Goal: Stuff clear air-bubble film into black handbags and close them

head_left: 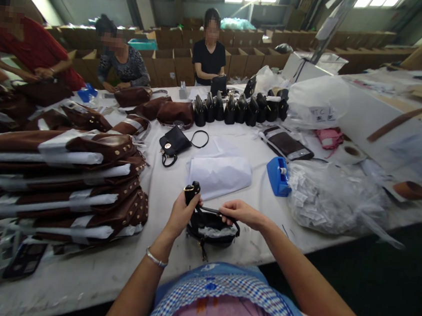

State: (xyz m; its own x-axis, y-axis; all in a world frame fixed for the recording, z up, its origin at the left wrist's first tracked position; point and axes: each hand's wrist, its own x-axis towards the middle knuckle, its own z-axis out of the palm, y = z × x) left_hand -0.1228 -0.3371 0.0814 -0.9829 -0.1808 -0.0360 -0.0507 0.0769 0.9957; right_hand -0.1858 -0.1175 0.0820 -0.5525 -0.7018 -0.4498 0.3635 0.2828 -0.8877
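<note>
A small black handbag [213, 239] sits at the near edge of the table, its top open and pale wrapping visible inside. My left hand [179, 214] is closed around a bundled black strap [191, 191] with a gold-coloured buckle, at the bag's left side. With fingers pinched, my right hand [242, 213] grips the bag's upper edge or a thin strap along it; which of these, I cannot tell. Beyond my hands lie folded white sheets [220, 174]. Another black bag [175, 143] with a round gold-coloured clasp and looped strap rests farther left.
Stacked brown studded bags [113, 188] fill the left side. A blue tape dispenser [278, 176] and a clear plastic sack of small white packets [327, 195] stand right. Several black bags [240, 110] line the back, near a brown wrapped item [287, 143]. Three people work across the table.
</note>
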